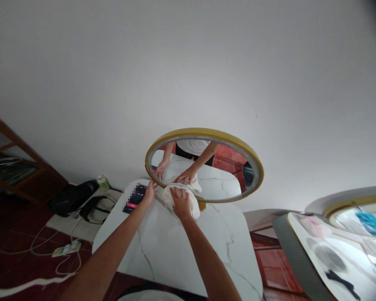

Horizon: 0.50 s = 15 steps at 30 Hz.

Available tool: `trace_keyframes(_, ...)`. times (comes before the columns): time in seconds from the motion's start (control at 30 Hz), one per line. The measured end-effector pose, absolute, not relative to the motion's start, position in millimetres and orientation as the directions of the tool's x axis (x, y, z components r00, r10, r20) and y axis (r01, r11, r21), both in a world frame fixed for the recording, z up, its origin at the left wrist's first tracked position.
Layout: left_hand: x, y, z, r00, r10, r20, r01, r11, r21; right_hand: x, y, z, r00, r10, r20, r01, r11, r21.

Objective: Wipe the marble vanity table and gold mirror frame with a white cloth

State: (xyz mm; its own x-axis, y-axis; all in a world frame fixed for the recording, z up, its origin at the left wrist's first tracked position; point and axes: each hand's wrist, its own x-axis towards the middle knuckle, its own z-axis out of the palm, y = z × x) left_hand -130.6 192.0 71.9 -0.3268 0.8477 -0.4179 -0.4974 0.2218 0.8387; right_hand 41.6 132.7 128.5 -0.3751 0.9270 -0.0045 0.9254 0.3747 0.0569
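The right hand (181, 203) lies palm-down, fingers spread on the white cloth (194, 205) at the mirror's (207, 177) seven o'clock, while the left hand (149, 193) reaches to eight, fingers loosely open at the rim.

A soft white cloth (194, 207) lies bunched and creased at the lower rim of the gold-framed, standing mirror (219, 177).

A plain pale wall (128, 75) rises over a dark red tiled floor (271, 263). A wooden shelf (21, 146) stands at the left, and a white, brown-veined table (172, 255) sits near the wall in soft, dim light.
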Motion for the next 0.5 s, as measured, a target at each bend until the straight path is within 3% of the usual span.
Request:
trace_keyframes(0.13, -126.4, 191.2, 73.5, -0.329, 0.851, -0.409, -0.519, 0.199, 0.832, 34.2, 135.1, 139.4, -0.383, 0.923, 0.027, 0.922, 0.381, 0.065)
trace_keyframes(0.33, -120.0, 187.3, 74.2, -0.332, 0.874, -0.355, -0.538, 0.133, 0.832, 9.7, 144.2, 180.3, -0.414, 0.890, 0.189, 0.910, 0.412, 0.057)
trace_keyframes(0.5, -124.5, 187.0, 68.9, -0.321, 0.882, -0.346, -0.538, 0.130, 0.832, 5.7, 149.4, 188.6, -0.435, 0.875, 0.212, 0.900, 0.432, 0.059)
